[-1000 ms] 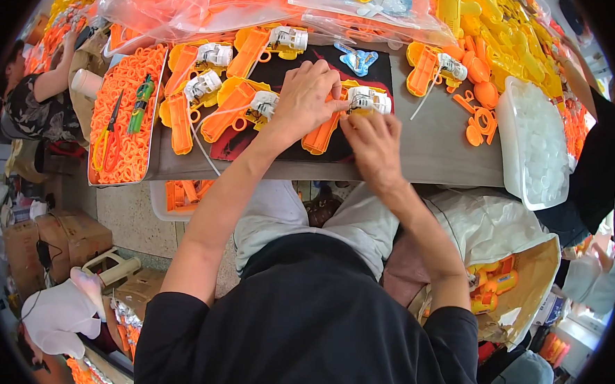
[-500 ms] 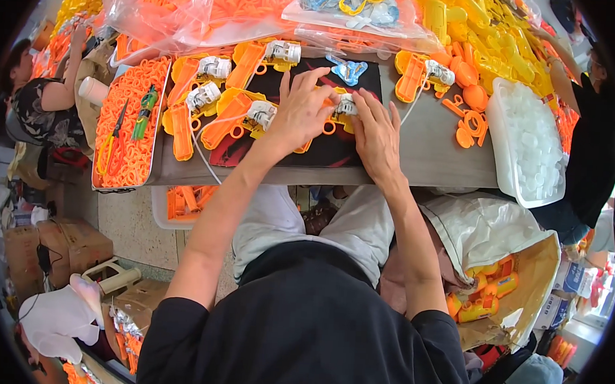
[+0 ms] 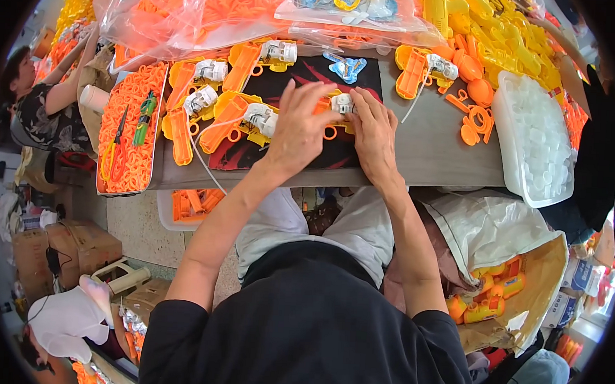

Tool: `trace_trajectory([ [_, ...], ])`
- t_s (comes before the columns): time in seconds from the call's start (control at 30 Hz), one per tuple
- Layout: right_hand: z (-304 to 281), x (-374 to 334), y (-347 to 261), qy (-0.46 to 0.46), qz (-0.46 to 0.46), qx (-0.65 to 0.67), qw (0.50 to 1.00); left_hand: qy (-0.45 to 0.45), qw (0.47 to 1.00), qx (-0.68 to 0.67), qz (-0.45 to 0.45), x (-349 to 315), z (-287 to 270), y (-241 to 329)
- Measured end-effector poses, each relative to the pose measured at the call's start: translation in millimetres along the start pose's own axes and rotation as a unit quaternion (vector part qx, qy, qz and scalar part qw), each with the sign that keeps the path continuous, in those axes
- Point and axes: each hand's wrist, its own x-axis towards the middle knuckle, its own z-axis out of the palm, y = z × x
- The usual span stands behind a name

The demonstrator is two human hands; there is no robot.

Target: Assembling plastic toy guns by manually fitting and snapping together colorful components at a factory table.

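Observation:
Both my hands rest on an orange and yellow toy gun half (image 3: 337,107) that lies on a black and red mat (image 3: 314,74) on the grey table (image 3: 435,153). My left hand (image 3: 298,130) covers its left part with fingers spread flat. My right hand (image 3: 373,129) presses on its right part, fingertips at the small white mechanism. Several more orange and yellow toy gun halves with white mechanisms (image 3: 245,116) lie to the left on the mat.
A tray of small orange parts (image 3: 130,158) with scissors and a green tool sits at the left. A white bin of pale pieces (image 3: 536,145) stands at the right. Clear bags of orange parts (image 3: 192,12) lie behind. A bag of yellow and orange bottles (image 3: 504,293) is beside my lap. Another person (image 3: 37,101) works far left.
Both hands have stayed on the toy gun half at the mat's middle, shifting slightly; my right fingers have closed in around the white mechanism.

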Motion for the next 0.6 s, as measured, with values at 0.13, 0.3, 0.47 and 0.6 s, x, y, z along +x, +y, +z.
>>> trace_trajectory([
  [0.13,-6,2,-4,-0.027,-0.006,0.003,1.000,0.030,0.999,-0.017,-0.004,18,3,0],
  [0.3,-10,1,-2,-0.030,0.001,0.080,0.996,0.076,0.993,-0.009,-0.089,25,26,7],
  [0.47,-18,-2,-1,-0.032,-0.023,0.050,0.998,0.100,0.985,-0.066,-0.123,34,17,3],
  [0.6,-17,-4,4,-0.043,-0.017,0.056,0.997,0.058,0.996,0.043,-0.043,40,10,-1],
])
